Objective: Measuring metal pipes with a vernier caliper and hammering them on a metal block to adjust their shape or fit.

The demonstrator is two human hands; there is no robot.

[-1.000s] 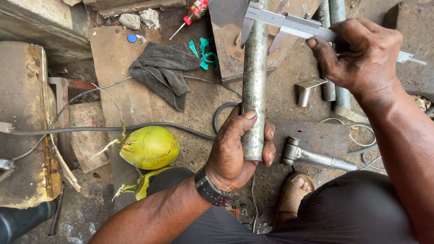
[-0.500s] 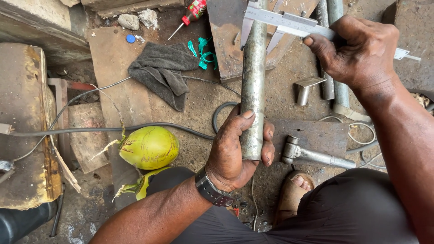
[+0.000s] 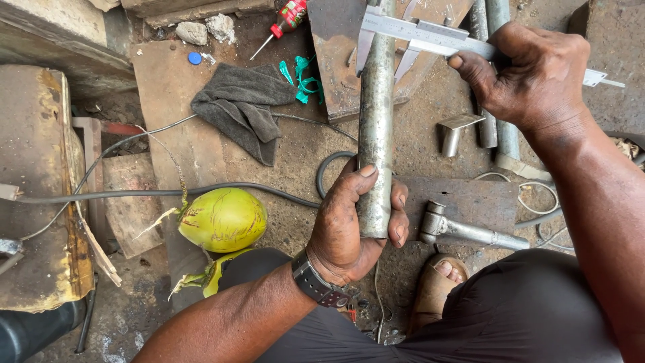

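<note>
We're in a metal workshop: dirty floor w/ steel pipes, a hammer, rusty plates & cables.

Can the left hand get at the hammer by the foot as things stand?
Probably not right away: the left hand is wrapped around the steel pipe. The hammer lies just beside it with nothing on top, so only that grip blocks it.

- No packages, signs or screens show.
- One small red bottle with a patterned label lies well beyond the left hand's fingers.
</note>
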